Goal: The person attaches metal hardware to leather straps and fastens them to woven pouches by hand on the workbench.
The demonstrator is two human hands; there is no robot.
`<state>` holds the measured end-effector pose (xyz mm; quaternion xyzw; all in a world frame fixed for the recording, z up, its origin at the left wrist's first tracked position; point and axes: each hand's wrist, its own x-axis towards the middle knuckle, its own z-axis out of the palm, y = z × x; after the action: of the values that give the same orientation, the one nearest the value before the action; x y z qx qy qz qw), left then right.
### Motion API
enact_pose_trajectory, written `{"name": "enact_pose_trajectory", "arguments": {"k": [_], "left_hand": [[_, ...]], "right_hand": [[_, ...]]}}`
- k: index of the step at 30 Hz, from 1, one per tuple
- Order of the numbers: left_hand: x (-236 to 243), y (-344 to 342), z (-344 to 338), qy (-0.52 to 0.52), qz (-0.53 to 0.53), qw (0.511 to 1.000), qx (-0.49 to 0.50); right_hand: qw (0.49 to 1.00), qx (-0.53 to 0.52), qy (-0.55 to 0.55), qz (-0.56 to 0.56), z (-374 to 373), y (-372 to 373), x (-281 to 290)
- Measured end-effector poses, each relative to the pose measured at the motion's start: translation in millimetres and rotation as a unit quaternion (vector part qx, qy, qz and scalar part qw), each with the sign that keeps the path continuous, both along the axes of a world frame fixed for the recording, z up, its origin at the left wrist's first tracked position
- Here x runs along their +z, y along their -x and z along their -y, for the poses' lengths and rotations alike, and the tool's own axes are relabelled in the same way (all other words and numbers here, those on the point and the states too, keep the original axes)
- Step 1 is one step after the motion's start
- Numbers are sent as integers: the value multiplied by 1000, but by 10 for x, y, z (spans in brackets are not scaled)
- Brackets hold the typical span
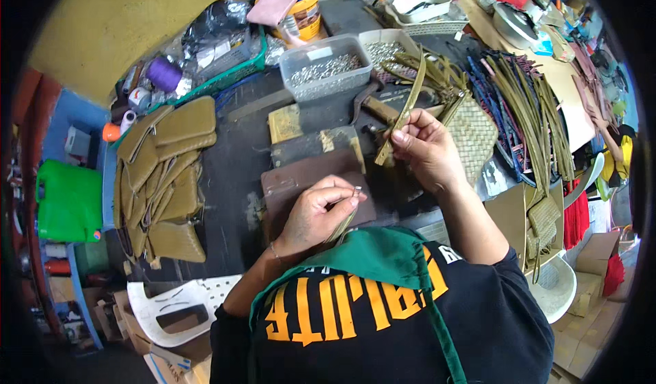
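My right hand [432,153] is closed in a pinch on a flat olive strap [413,96], whose long end sticks up and away over the table. Lower and to the left, my left hand [316,214] pinches a small shiny metal piece [357,190] between thumb and fingers. Thin olive strips [341,229] hang below that hand, partly hidden by it; whether they join the metal piece I cannot tell. Beneath both hands lie a brown pad [290,184] and a dark block [304,153]. A hammer-like tool with a wooden handle [380,108] rests just beyond.
Olive quilted pouches [184,121] are piled at the left. Clear tubs [328,83] of small metal parts stand at the back. Bundled straps [523,111] and a woven olive piece [478,141] lie at the right. Another person's arm [605,128] shows at the far right.
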<state>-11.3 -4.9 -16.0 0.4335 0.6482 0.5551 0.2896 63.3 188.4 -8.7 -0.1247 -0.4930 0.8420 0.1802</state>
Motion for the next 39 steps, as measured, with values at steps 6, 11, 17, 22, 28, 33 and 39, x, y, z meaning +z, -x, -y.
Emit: {"name": "enact_pose_trajectory", "arguments": {"k": [6,11,17,22,28,33,39], "left_hand": [[93,-9,-11,21,-23,1000,-2],[31,-8,29,9,-26,1000,3],[37,-22,52,14,-21,1000,-2],[37,-37,55,9,-44,999,-10],[99,-53,45,18,-64,998,-7],[71,-49,37,18,-54,998,1],[89,-41,-5,12,-62,998,3]], "right_hand": [[994,97,51,-1,270,-58,-94],[993,107,38,19,316,-64,-129],[996,91,21,8,364,-106,-149],[997,73,16,1,415,-123,-152],[999,46,-27,-8,455,-110,-131],[998,39,-37,-21,462,-102,-145],[998,38,-47,-24,455,-95,-93]]}}
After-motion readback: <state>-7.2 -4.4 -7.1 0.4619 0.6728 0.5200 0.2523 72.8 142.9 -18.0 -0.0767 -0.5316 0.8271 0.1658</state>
